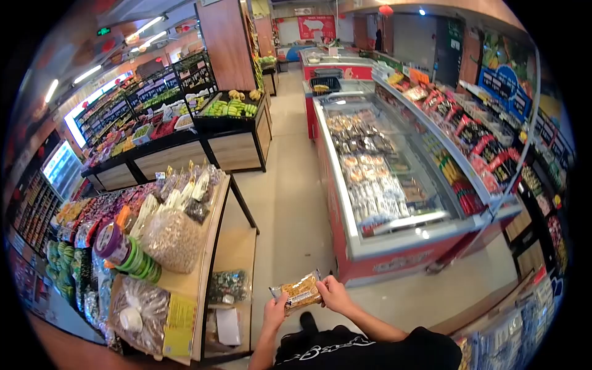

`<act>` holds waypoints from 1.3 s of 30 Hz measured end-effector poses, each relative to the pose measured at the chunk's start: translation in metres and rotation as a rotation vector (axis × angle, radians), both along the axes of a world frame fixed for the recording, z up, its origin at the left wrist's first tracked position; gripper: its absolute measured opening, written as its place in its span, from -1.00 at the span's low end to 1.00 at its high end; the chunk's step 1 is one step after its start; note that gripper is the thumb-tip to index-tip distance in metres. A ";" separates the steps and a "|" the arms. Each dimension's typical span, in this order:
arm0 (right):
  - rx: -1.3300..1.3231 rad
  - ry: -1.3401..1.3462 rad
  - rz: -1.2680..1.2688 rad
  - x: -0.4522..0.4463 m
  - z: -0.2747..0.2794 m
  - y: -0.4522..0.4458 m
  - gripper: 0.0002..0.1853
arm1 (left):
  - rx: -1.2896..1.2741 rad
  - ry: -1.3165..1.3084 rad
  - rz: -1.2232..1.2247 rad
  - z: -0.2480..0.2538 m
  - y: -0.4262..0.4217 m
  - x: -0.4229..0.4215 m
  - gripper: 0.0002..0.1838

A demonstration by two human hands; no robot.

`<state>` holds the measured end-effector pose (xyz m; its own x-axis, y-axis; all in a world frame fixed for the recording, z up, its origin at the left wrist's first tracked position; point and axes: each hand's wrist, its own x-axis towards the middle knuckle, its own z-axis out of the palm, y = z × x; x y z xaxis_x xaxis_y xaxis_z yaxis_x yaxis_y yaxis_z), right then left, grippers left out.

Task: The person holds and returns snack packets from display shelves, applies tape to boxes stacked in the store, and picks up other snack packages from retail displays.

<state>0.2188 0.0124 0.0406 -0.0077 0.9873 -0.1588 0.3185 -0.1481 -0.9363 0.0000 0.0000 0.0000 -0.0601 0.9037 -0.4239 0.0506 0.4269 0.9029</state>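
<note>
A clear plastic packet of yellow-brown food point(301, 292) is held level in front of my body, low in the view. My left hand point(275, 311) grips its left edge, the thumb lying on top. At the opposite end, my right hand point(333, 294) pinches the packet's right edge. A pale label with print runs across the packet, too small to read. The undersides of the fingers are hidden. Both hands are above the aisle floor, between a display table and a chest freezer.
Left of me stands a wooden display table point(213, 231) with a bag of nuts point(174, 239), stacked tubs point(137, 262) and a yellow sign point(179, 325). On my right is a red-sided chest freezer point(394, 262) full of packets. A fruit stand point(233, 150) lies farther ahead, beside the tiled aisle point(290, 203).
</note>
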 end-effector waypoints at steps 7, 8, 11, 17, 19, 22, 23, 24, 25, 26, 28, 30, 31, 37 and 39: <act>-0.121 0.051 -0.066 -0.029 0.031 0.164 -0.62 | 0.258 0.312 -0.177 0.062 0.172 -0.022 -0.43; -0.126 0.085 -0.070 -0.032 0.033 0.196 -0.62 | 0.248 0.373 -0.194 0.072 0.204 -0.025 -0.42; -0.224 0.185 0.001 -0.031 0.020 0.259 -0.61 | 0.237 0.439 -0.192 0.071 0.258 -0.023 -0.39; -0.371 0.193 0.189 -0.022 -0.010 0.388 -0.57 | 0.221 0.535 -0.193 0.028 0.365 -0.020 -0.41; -0.340 0.160 0.217 -0.025 -0.009 0.433 -0.55 | 0.148 0.490 -0.178 0.037 0.398 -0.019 -0.43; -0.114 0.087 0.152 -0.045 -0.002 0.509 -0.52 | 0.099 0.416 -0.125 0.063 0.465 -0.023 -0.45; -0.019 0.053 0.132 -0.046 0.009 0.541 -0.52 | 0.099 0.385 -0.106 0.070 0.493 -0.024 -0.45; 0.055 0.031 0.111 -0.049 0.007 0.566 -0.53 | 0.131 0.391 -0.077 0.069 0.516 -0.025 -0.46; 0.116 0.035 0.084 -0.050 0.007 0.589 -0.54 | 0.156 0.392 -0.049 0.064 0.538 -0.026 -0.46; 0.182 0.033 0.056 -0.051 0.013 0.615 -0.55 | 0.187 0.388 -0.020 0.062 0.563 -0.025 -0.46; 0.224 0.070 0.010 -0.051 0.018 0.647 -0.57 | 0.166 0.284 0.008 0.047 0.602 -0.033 -0.49; 0.210 0.154 -0.035 -0.048 0.031 0.679 -0.58 | 0.225 0.093 0.006 0.058 0.644 -0.028 -0.53; 0.206 0.159 -0.067 -0.045 0.027 0.696 -0.59 | 0.263 0.053 0.000 0.055 0.667 -0.025 -0.53; 0.163 0.179 -0.232 -0.038 -0.015 0.798 -0.58 | 0.221 0.013 -0.177 0.046 0.801 -0.017 -0.56; 0.191 0.054 -0.270 -0.031 -0.010 0.834 -0.56 | 0.088 0.121 -0.273 0.045 0.852 -0.020 -0.57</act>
<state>0.1880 0.8462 0.0302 0.2548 0.9667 0.0227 0.2410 -0.0407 -0.9697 -0.0198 0.8521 0.0452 0.1449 0.9261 -0.3483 0.2622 0.3035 0.9160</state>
